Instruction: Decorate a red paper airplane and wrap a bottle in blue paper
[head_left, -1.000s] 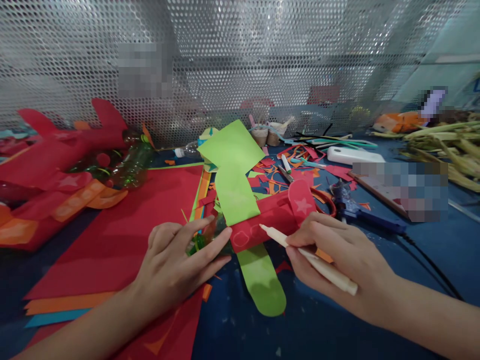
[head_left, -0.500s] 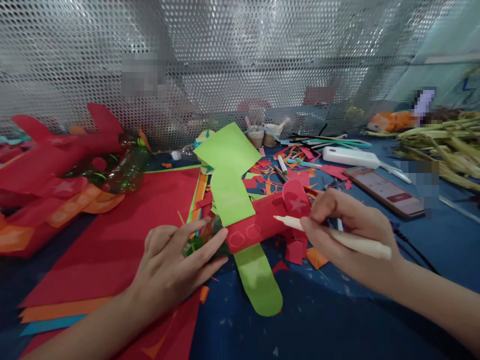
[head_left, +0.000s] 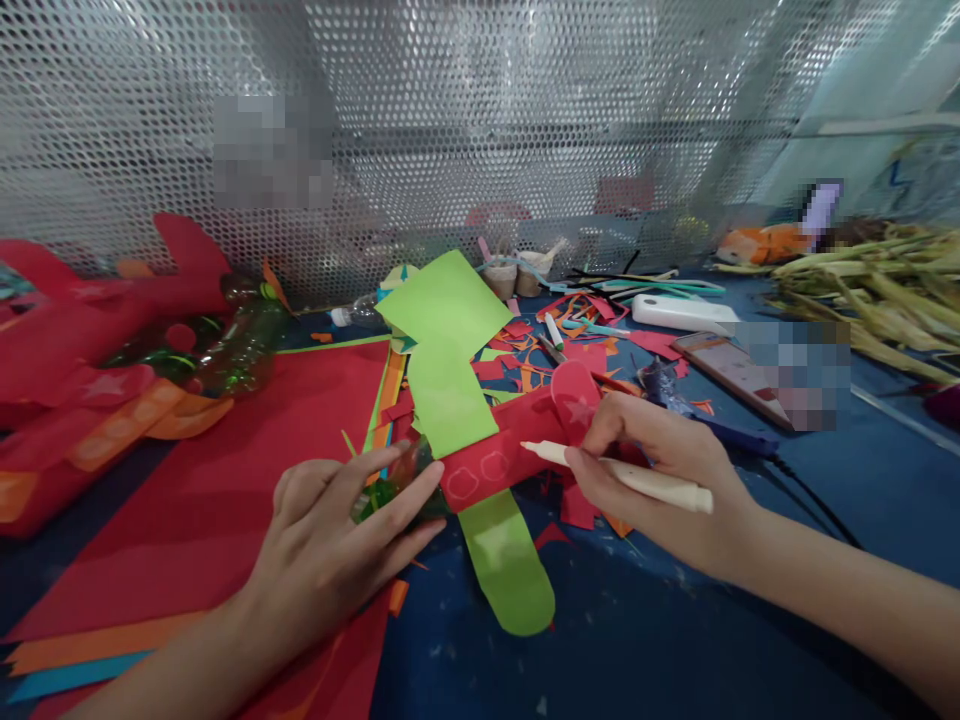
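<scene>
A model airplane [head_left: 534, 428] lies in front of me: a plastic bottle wrapped in red paper, with light green paper wings [head_left: 454, 395] and a rounded red tail piece [head_left: 574, 400] bearing a star. Two pale rounded outlines are drawn on its red side. My left hand [head_left: 349, 525] steadies the bottle end, its fingers spread around it and one fingertip at the red paper's edge; the underside of the grip is hidden. Pinched in my right hand [head_left: 637, 460] is a white marker pen [head_left: 660, 487], its tip at the red paper right of the outlines.
Stacked coloured paper [head_left: 225, 480] lies at left, beside another red bottle airplane [head_left: 67, 350]. Paper scraps [head_left: 585, 355] spread behind the model. Farther right are a blue glue gun [head_left: 731, 432] with a cord, a phone [head_left: 727, 370] and dried husks [head_left: 862, 275]. A perforated metal panel [head_left: 450, 120] stands behind.
The marker tip has moved left and slightly down along the red paper, nearer the outlines. My left hand keeps its place on the model. The whole view has shifted slightly.
</scene>
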